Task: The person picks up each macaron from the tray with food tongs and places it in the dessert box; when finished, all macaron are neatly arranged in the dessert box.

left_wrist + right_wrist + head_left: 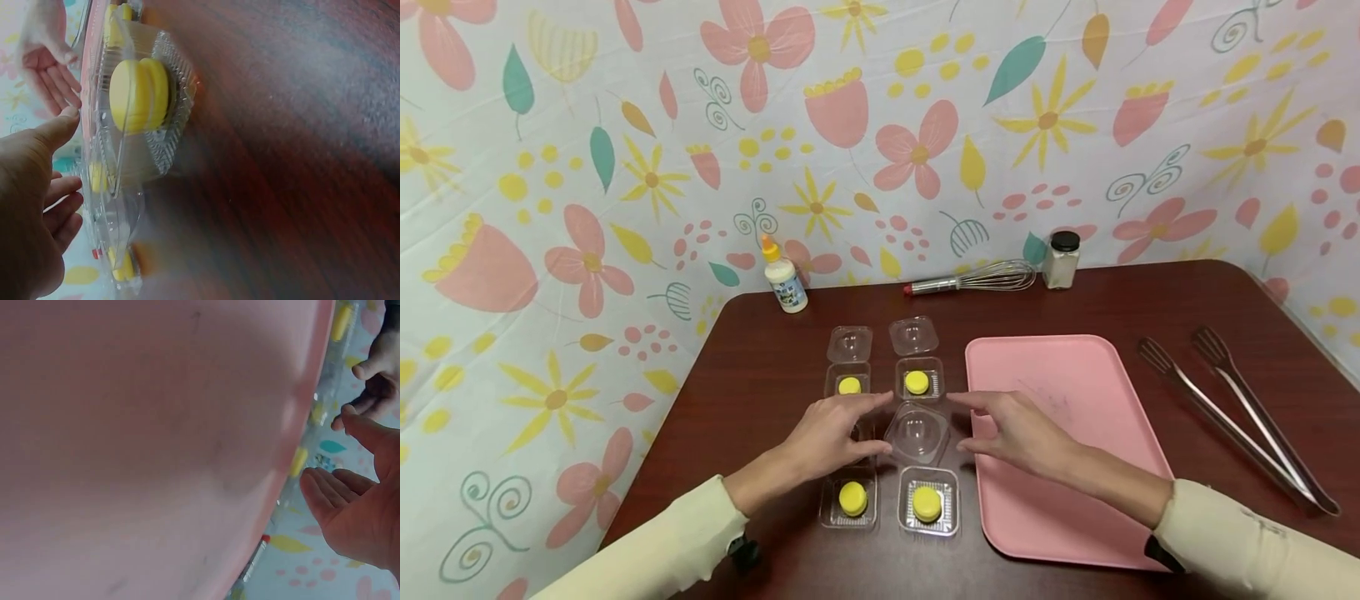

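Observation:
Both hands hover over the clear plastic boxes, thumbs and fingers apart and holding nothing. The left hand [831, 433] is just left of a clear domed lid [917, 433], partly covering the left column of boxes. On the lid's other side is the right hand [1018, 429], above the pink tray's left edge. This lid is hinged to the front right box [955, 500], where a yellow macaron [927, 504] sits. Other yellow macarons lie in the front left box [827, 508], back left box [829, 379] and back right box [938, 379]. In the left wrist view a macaron [139, 95] shows close up.
The pink tray [1067, 375] lies right of the boxes, with metal tongs [1247, 417] beyond it. Along the back stand a white glue-like bottle [786, 283] with a yellow cap, a whisk [977, 279] and a black-lidded jar [1062, 262]. A floral cloth [880, 142] hangs behind.

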The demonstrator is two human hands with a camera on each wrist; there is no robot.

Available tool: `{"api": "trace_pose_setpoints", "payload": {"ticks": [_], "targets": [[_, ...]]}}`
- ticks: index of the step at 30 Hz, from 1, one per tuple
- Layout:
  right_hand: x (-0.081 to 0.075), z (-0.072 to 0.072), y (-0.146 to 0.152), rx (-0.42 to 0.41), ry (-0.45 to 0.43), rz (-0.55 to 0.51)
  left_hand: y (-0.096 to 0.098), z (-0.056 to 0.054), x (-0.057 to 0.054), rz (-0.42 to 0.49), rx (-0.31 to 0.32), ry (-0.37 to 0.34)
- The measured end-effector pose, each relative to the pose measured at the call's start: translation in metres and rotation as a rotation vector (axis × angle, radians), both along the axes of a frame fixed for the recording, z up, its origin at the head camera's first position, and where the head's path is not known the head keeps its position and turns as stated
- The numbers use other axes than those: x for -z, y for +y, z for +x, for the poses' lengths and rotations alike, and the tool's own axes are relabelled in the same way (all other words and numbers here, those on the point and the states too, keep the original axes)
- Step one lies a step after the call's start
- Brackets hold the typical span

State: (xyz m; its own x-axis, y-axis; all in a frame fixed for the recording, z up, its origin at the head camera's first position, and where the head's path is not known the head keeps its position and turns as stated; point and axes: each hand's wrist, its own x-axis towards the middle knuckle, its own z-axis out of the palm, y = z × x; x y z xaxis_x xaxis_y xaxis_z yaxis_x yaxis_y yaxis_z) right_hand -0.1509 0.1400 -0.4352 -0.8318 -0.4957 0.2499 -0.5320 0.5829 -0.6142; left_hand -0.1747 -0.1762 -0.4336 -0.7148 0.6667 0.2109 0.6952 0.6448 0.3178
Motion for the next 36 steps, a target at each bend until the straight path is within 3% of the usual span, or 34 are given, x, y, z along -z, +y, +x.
{"api": "trace_pose_setpoints", "payload": {"ticks": [11,18,28,36], "targets": [[0.015,-0.007,-0.019,-0.077,-0.075,-0.086,0.007,0.001,0.006,-0.038,0.007,0.065],[0.016,-0.006,-0.024,-0.040,-0.088,-0.096,0.010,0.003,0.009,-0.035,0.011,0.094],[0.016,-0.007,-0.027,-0.031,-0.113,-0.104,0.010,0.005,0.011,-0.075,-0.017,0.080],[0.015,-0.008,-0.028,-0.021,-0.120,-0.105,0.009,0.005,0.012,-0.049,-0.020,0.077]]}}
